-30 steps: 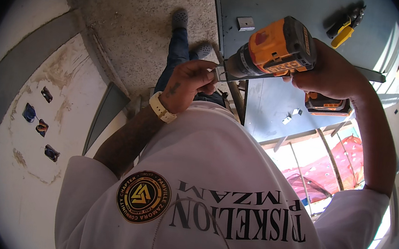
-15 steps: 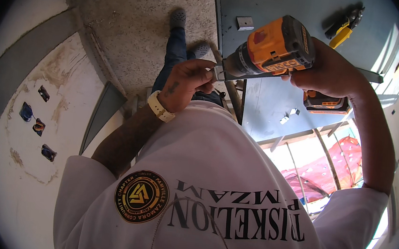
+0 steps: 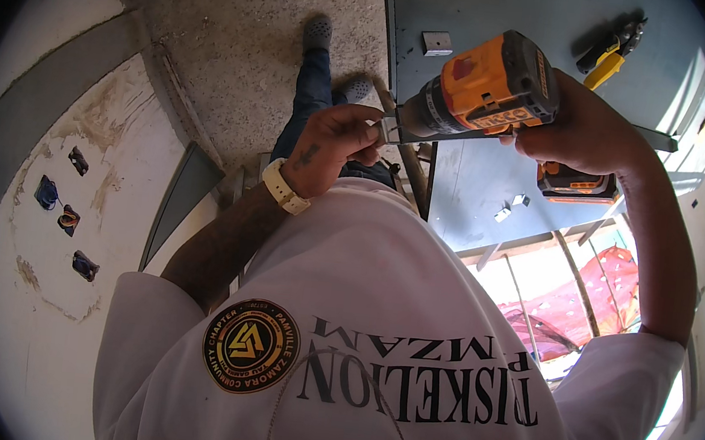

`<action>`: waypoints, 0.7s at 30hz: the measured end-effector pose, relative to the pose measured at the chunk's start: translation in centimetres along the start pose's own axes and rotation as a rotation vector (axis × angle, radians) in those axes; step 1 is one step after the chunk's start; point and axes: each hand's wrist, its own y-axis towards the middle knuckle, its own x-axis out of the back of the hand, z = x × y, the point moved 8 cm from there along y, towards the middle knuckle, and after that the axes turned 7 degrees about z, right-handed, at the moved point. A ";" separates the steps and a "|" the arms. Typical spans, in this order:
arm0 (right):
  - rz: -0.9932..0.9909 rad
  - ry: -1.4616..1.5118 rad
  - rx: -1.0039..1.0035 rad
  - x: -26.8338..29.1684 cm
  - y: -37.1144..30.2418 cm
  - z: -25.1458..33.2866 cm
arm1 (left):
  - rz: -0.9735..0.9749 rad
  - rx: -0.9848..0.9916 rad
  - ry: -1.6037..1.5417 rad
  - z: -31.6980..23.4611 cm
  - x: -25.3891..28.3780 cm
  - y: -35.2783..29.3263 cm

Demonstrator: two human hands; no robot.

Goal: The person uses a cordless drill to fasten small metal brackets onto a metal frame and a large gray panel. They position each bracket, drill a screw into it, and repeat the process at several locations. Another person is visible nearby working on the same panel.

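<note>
An orange and black cordless drill [image 3: 483,83] is gripped by its handle in my right hand [image 3: 581,128], its chuck pointing left. My left hand [image 3: 332,147] pinches a small metal angle bracket [image 3: 388,130] between thumb and fingers, directly in front of the chuck. Whether a bit touches the bracket is too small to tell. Behind the drill, a dark metal bar [image 3: 657,140] runs from near the bracket out to the right, partly hidden by my right hand.
On the grey-blue tabletop [image 3: 477,177] lie a loose bracket [image 3: 436,43], two smaller metal pieces [image 3: 510,206] and yellow-handled snips [image 3: 612,54]. A wall [image 3: 27,289] at left has several box openings with wires. Pink fabric [image 3: 590,288] shows beyond slats at lower right.
</note>
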 end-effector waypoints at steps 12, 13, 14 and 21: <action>0.015 -0.006 0.047 0.0 0.3 0.2 | -0.018 -0.012 0.020 -0.2 -0.1 0.0; 0.014 -0.017 0.054 0.1 0.3 0.2 | -0.021 -0.009 0.026 -0.2 -0.1 0.0; 0.019 -0.017 0.046 0.0 0.3 0.2 | -0.023 -0.008 0.030 -0.2 -0.1 0.0; 0.042 -0.020 0.000 0.1 0.2 0.6 | -0.032 0.004 0.051 -0.4 -0.3 -0.2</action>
